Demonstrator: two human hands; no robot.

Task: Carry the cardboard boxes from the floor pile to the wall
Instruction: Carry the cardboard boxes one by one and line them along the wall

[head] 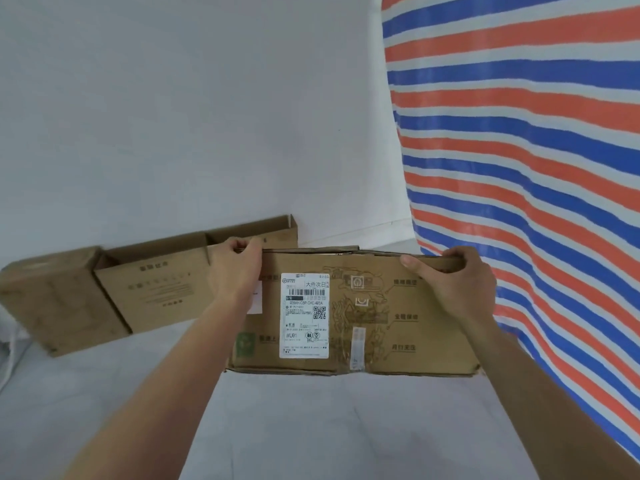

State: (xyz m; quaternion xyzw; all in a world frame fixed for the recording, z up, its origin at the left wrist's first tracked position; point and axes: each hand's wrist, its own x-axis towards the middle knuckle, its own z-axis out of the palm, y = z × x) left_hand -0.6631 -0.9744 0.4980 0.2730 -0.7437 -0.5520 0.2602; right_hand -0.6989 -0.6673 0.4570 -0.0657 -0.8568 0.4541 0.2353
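Observation:
I hold a flattened brown cardboard box (381,317) upright in front of me, its white shipping label (304,315) facing me. My left hand (237,268) grips its top left corner, fingers curled over the edge. My right hand (453,275) grips the top right edge, thumb on the near face. Its lower edge is near the grey floor; whether it touches I cannot tell. Other flattened cardboard boxes (152,289) lean against the white wall (173,116) to the left, partly behind my left hand.
A red, blue and white striped tarp (536,150) hangs along the right side and reaches down to the floor. The grey floor (311,427) spreads below my arms. A white cable (12,355) lies at the far left edge.

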